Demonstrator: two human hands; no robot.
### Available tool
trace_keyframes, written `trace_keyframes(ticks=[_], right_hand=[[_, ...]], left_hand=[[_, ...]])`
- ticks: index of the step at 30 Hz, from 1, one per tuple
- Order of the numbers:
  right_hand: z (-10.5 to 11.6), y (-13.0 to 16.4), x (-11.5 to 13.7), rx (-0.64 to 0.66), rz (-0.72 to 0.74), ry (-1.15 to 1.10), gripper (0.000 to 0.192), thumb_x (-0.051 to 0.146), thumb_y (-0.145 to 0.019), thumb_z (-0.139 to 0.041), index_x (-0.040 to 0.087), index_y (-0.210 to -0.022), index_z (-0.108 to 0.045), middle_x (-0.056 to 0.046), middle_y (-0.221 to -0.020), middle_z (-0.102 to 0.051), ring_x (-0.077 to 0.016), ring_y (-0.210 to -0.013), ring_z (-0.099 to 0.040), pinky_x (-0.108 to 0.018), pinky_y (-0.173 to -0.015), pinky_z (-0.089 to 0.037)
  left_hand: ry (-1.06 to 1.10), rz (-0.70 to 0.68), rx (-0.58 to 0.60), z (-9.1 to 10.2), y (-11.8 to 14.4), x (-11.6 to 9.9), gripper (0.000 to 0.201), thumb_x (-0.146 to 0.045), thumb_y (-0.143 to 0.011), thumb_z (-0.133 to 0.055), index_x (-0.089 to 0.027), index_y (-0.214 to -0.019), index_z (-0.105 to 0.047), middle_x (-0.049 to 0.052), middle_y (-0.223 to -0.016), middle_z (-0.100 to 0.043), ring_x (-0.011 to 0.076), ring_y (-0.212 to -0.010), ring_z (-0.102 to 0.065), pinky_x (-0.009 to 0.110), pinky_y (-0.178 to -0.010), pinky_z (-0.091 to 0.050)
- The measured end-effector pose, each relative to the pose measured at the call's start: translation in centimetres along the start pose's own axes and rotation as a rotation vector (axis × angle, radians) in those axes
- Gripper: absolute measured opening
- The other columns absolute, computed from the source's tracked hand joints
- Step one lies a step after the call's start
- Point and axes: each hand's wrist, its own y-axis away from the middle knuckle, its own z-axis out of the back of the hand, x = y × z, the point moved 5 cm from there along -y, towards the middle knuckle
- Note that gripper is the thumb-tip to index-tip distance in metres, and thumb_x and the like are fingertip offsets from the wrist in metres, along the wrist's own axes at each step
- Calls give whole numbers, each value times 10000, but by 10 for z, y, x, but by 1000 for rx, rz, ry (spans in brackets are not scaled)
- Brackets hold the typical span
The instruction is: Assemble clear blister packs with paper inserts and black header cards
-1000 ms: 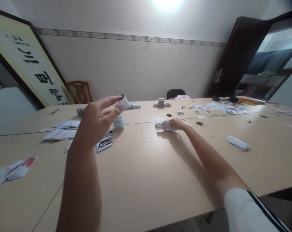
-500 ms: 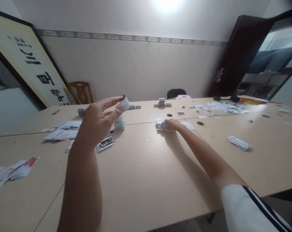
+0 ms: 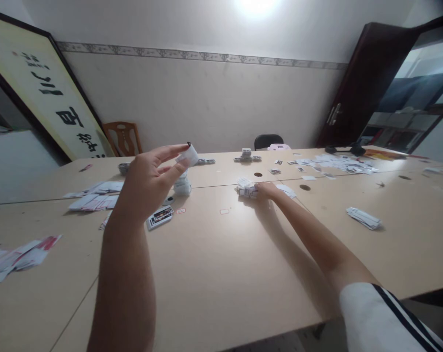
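My left hand (image 3: 153, 178), raised over the left part of the table, pinches a small, whitish, see-through piece (image 3: 190, 156) between thumb and fingertips. A black bit shows at its top edge. Behind and below it stands a stack of whitish packets (image 3: 182, 187). My right hand (image 3: 266, 190) reaches far across the table. Its fingers are closed on a white paper slip with black lines (image 3: 248, 193), at a small white pile (image 3: 244, 183); the fingertips are partly hidden. Beside the wrist lie more white papers (image 3: 286, 190).
A black picture card pile (image 3: 160, 217) and two red-framed labels (image 3: 224, 211) lie mid-table. Paper piles (image 3: 93, 202) are at left, a white bundle (image 3: 364, 218) at right. Card stacks (image 3: 246, 155) and scattered papers (image 3: 335, 164) lie farther back. The table has round holes (image 3: 305, 187).
The lined slip at my right hand now shows flatter and more squarely, and the right hand has shifted slightly right. My left hand keeps its pinch, almost still.
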Motion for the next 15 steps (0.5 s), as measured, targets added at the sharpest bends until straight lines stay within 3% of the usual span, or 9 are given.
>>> trace_keyframes(ticks=[11,15], right_hand=[[5,-3,21,-22,-37,99,389,367,-980,-633,175,-1315,-584,-112,-1338,-592,-269,-1160,-617,-498,-970,-533],[8,-5,21,52,-11,104,344,357,-984,-630,170,-1272,-609,-105,-1281,-623,-242,-1092,-646,-460,-931,-557]], left_hand=[[1,-7,14,0,-3,9,451,-454,-820,-748,-230,-1212,-744,101,-1221,-738,305,-1184,-672,433,-1024,-554],[-11,-2,17,0,-2,8,453,-453,-824,-741,-228,-1217,-741,94,-1225,-737,302,-1189,-669,426,-1032,-551]])
